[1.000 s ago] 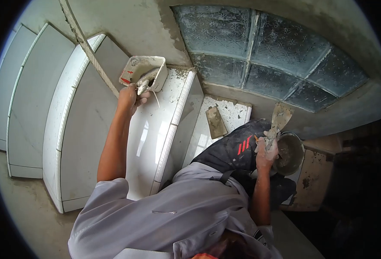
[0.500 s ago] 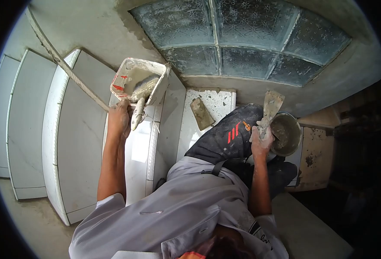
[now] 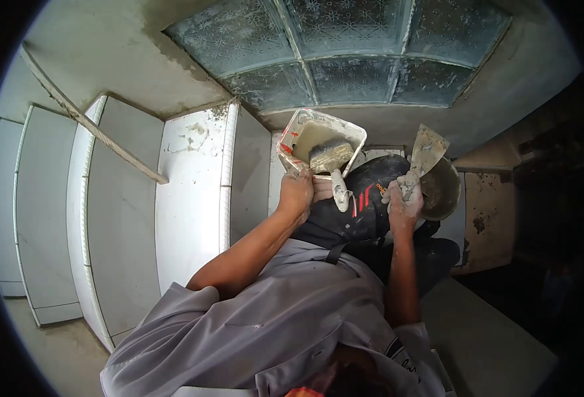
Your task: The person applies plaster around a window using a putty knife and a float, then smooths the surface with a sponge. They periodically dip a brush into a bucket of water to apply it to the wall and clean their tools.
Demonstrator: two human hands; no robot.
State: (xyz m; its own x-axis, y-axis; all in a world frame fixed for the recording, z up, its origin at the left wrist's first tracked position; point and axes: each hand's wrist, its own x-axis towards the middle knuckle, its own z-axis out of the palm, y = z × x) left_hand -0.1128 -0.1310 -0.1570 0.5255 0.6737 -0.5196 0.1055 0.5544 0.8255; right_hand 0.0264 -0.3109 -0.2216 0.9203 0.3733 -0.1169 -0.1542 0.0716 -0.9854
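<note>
Below the window, over the raised knee, we find the left hand clamped on the near edge of the tub. The tub is tilted, mouth toward us, with pale slurry inside. The brush lies in it bristles-down, its handle hanging over the near rim just beside the fingers; we cannot tell whether they touch it. We judge the tilt lets the brush lodge against the rim without sliding out. The left arm is bent at the elbow, forearm crossing the body toward the knee.

The right hand is closed round the handle of the scraper. Its smeared blade points up, just beside the bowl, which we judge is placed to catch drips. The right arm runs nearly straight, close to the torso. Tiled steps lie left, well apart from both hands.
</note>
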